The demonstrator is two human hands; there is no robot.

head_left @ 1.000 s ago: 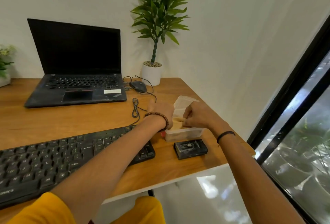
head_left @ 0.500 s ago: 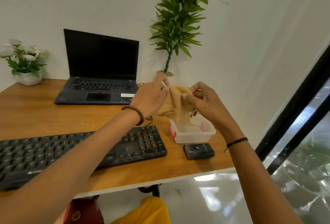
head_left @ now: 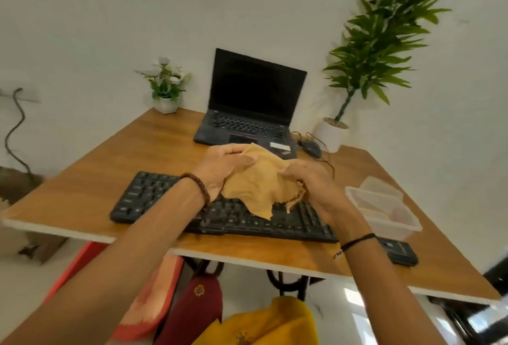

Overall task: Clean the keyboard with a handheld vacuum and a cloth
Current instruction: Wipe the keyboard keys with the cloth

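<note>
Evidently, the left grip and right grip each pinched an upper edge of the tan cloth, which hung between them over the black keyboard. Judged light and limp; best held by bunched edges, not the centre.

Open desk left of keyboard — tub right, laptop behind.

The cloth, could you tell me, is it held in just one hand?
No, the left hand and the right hand both grip the cloth.
</note>
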